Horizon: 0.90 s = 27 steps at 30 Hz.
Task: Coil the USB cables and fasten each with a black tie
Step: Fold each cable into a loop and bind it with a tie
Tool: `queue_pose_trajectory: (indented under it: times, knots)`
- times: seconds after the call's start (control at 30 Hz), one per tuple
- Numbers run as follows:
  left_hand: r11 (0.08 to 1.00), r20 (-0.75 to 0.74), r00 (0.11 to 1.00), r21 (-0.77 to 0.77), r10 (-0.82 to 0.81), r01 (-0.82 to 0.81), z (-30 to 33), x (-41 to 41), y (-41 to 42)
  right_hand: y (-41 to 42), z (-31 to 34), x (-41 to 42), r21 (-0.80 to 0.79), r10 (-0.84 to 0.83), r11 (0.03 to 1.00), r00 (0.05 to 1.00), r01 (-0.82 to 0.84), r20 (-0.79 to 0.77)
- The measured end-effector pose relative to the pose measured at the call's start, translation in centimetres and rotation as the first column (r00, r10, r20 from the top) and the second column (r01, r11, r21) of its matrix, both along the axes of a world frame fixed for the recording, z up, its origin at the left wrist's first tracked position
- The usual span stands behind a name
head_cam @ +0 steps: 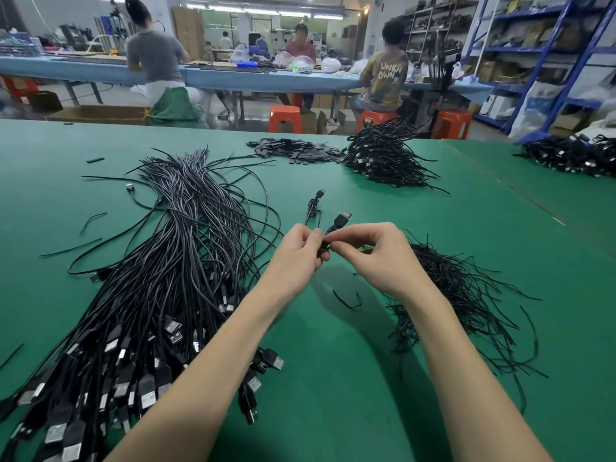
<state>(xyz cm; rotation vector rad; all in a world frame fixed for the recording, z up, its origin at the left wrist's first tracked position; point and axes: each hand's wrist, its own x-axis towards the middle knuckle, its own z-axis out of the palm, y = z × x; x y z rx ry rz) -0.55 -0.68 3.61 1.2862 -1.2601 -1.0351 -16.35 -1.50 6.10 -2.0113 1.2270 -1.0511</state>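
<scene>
**Both hands pinch one coiled cable above the green counter**

The coiled cable [328, 240] sits between the two hands, lifted off the counter, its USB plug [343, 217] sticking up and away from the person. The left hand [296, 250] has its grip pinched on the coil from the left; the right hand [376, 253] pinches it from the right, fingers curled over it. Whether a tie is already round it cannot be told.

Just beyond the coil lies a small bundled cable [313, 205] on bare green. Left of the coil spreads the big sheaf of loose cables [173, 261], plugs toward the person. Right of the coil, close by the right wrist, lies a heap of black ties [460, 291]. Below the coil, between the forearms, the counter [333, 378] shows open green, one stray tie [348, 300] on it.

Far beyond the coil are a pile of finished cables [383, 155] and a scatter of small black pieces [296, 150]. Behind the counter's far edge stand orange stools [285, 119], a blue-covered bench with seated people [386, 73], and blue shelving [546, 51].
</scene>
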Motion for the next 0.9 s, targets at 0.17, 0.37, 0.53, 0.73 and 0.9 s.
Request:
queue_pose_trajectory:
  times: [0.17, 0.37, 0.53, 0.73, 0.9]
  knots:
    - [0.996, -0.215, 0.976, 0.088, 0.043, -0.024, -0.1, -0.3, -0.1, 0.4, 0.2, 0.4, 0.116, 0.015, 0.993, 0.997, -0.024, 0.073]
    - [0.996, -0.454, 0.888, 0.072, 0.079, -0.052, 0.4, -0.6, 0.0, 0.4, 0.2, 2.0, 0.539, -0.224, 0.840, 0.870, -0.056, 0.440]
    - [1.000, -0.583, 0.813, 0.023, -0.004, 0.021, 0.9, -0.4, 0.1, -0.2, -0.1, 1.5, 0.675, -0.342, 0.610, 0.630, -0.415, 0.697]
    - [0.967, -0.599, 0.775, 0.001, -0.203, 0.253, 1.1, 0.3, 0.9, -1.9, -0.4, -0.4, 0.679, -0.220, 0.566, 0.708, -0.467, 0.671]
    - [0.970, -0.354, 0.905, -0.034, -0.237, 0.241, 1.0, 0.4, 1.0, -4.8, 2.5, -2.8, 0.645, 0.173, 0.666, 0.919, -0.375, 0.354]
